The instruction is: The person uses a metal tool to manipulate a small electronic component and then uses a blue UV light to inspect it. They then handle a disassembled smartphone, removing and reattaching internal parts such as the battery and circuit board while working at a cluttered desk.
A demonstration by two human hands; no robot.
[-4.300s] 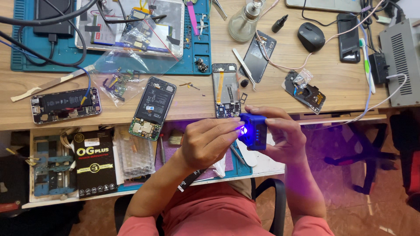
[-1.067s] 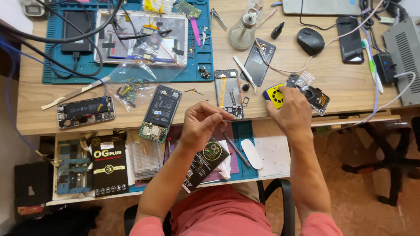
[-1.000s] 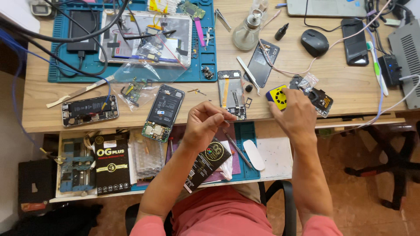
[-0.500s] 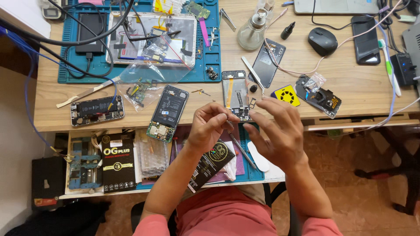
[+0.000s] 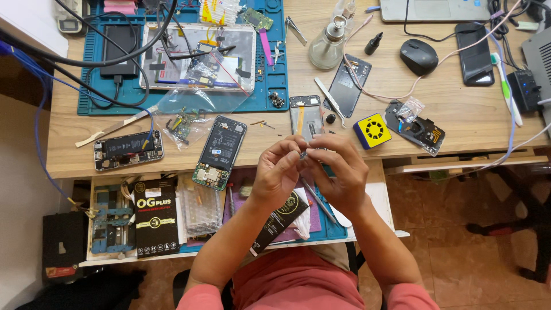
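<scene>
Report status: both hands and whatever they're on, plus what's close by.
Left hand and right hand together at desk edge, pinching a small part. Opened phone just left, yellow square gadget right.

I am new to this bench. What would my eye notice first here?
First, the two hands, left hand and right hand, meeting over the desk's front edge, pinching a tiny part too small to identify. Next, the yellow square gadget just right of them, and the opened phone to their left.
</scene>
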